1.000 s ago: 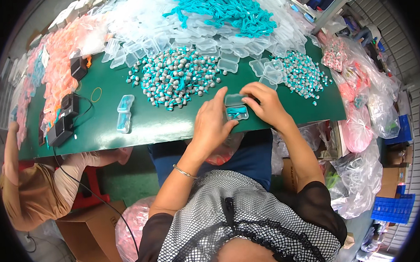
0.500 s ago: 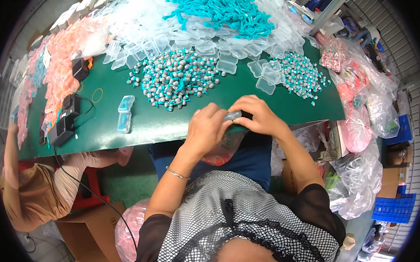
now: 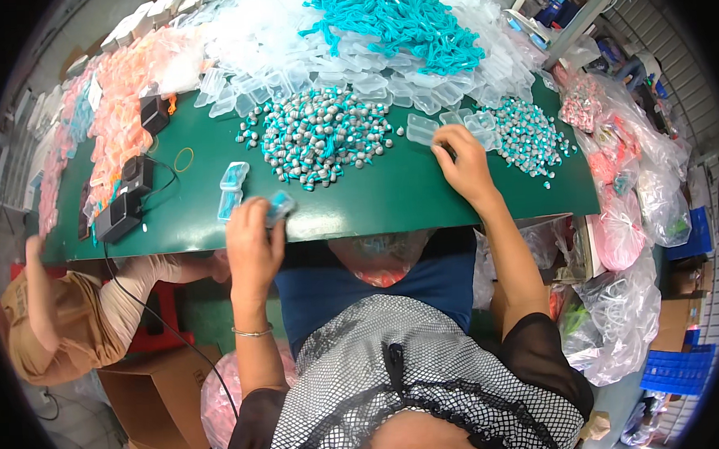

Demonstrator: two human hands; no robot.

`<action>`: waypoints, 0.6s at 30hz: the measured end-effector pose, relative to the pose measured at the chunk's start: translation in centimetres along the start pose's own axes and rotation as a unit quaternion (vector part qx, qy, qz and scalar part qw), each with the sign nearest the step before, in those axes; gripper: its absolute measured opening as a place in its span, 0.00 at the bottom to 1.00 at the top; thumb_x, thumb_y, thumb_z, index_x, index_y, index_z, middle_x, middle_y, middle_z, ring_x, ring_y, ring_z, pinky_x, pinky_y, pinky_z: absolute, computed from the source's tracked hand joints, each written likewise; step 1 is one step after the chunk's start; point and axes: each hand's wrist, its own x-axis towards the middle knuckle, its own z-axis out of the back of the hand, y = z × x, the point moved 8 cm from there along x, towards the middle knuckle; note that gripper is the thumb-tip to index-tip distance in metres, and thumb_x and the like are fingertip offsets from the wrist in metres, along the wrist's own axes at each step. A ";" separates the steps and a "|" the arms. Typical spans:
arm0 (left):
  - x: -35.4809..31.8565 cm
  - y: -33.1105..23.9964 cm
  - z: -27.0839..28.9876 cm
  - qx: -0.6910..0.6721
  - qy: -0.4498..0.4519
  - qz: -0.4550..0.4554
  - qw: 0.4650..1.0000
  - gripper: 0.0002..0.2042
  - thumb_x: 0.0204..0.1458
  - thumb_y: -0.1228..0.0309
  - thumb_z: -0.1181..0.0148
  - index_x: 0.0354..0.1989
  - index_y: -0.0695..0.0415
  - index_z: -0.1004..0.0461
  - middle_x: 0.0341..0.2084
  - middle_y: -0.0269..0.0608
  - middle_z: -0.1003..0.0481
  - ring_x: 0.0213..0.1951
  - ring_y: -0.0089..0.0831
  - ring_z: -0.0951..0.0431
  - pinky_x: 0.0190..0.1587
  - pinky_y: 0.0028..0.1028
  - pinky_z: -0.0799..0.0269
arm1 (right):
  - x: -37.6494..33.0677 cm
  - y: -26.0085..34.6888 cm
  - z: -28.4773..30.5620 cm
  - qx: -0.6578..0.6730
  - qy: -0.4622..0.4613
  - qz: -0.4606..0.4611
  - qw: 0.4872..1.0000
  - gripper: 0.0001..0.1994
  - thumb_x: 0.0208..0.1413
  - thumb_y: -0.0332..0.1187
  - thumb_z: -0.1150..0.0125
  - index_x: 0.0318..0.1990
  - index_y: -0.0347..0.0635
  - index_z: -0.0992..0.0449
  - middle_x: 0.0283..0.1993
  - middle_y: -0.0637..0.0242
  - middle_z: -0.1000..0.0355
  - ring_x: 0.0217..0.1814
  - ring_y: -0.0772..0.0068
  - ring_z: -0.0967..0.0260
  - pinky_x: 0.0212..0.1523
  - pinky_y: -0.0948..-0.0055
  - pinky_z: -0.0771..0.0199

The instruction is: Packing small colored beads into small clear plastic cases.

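Observation:
My left hand (image 3: pixel 252 241) is closed on a small clear plastic case (image 3: pixel 280 205) with teal contents. It is just above the table's near edge, beside two similar filled cases (image 3: pixel 231 190) lying end to end on the table. To the right, my right hand (image 3: pixel 463 160) has its fingers curled at the edge of an open, clear plastic case (image 3: pixel 423 130). More clear cases (image 3: pixel 480 124) lie right behind that hand. A large heap of small grey-and-teal pieces (image 3: pixel 323 134) sits between my hands, farther back, and a smaller heap (image 3: pixel 528 137) is at the right.
Clear cases (image 3: pixel 369 84) are piled along the back of the green table (image 3: pixel 358 200), under teal cords (image 3: pixel 399 26). Black boxes (image 3: pixel 120 217) with a cable and orange pieces (image 3: pixel 119 131) lie left. A co-worker's arm (image 3: pixel 42 294) is at far left. Filled bags (image 3: pixel 620 221) crowd the right.
My hands have parted from the filled case they held together. The left hand has carried it left toward the other filled cases; the right has moved up and right to the open cases.

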 end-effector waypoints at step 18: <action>13.1 -12.7 -15.9 0.100 0.028 -0.105 0.989 0.05 0.45 0.70 0.37 0.32 0.51 0.21 0.32 0.40 0.25 0.40 0.41 0.25 0.40 0.40 0.33 | -6.5 1.5 5.7 -0.005 -0.058 -0.004 0.998 0.08 0.49 0.22 0.36 0.38 0.39 0.21 0.41 0.59 0.24 0.44 0.55 0.26 0.47 0.62 0.27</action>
